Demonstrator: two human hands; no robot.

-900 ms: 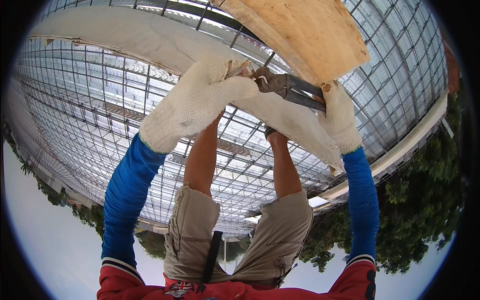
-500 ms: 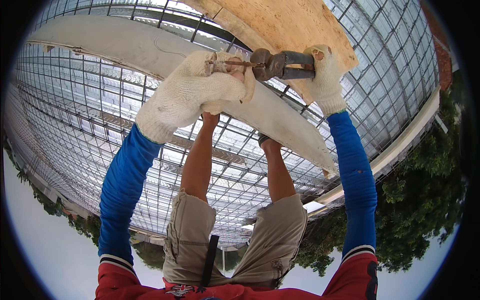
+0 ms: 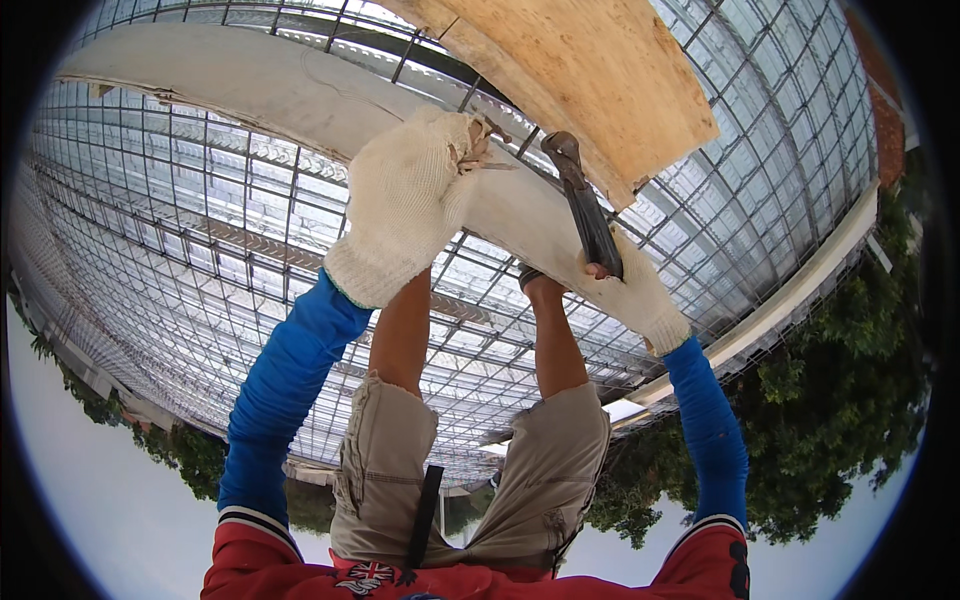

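My left hand (image 3: 405, 190), in a worn off-white knit glove, is closed at centre, above a grey-white plank. Thin rusty wire ends (image 3: 492, 158) poke out by its fingertips; the rest is hidden by the glove. My right hand (image 3: 637, 292), gloved the same way, is wrapped round the dark handles of a pair of end-cutting pincers (image 3: 587, 210). The pincers' rusty head points up and away, apart from the left hand, with the handles close together.
The plank (image 3: 250, 85) lies across a steel rebar mesh (image 3: 250, 190) over shiny corrugated metal decking. A plywood sheet (image 3: 600, 90) rests at the far side. Both my feet are by the plank. A pale ledge (image 3: 800, 290) edges the mesh at right, with trees beyond.
The pincers have come off the rusty wire and swung from level to upright as my right hand moved down. My left hand has shifted right and turned its back up.
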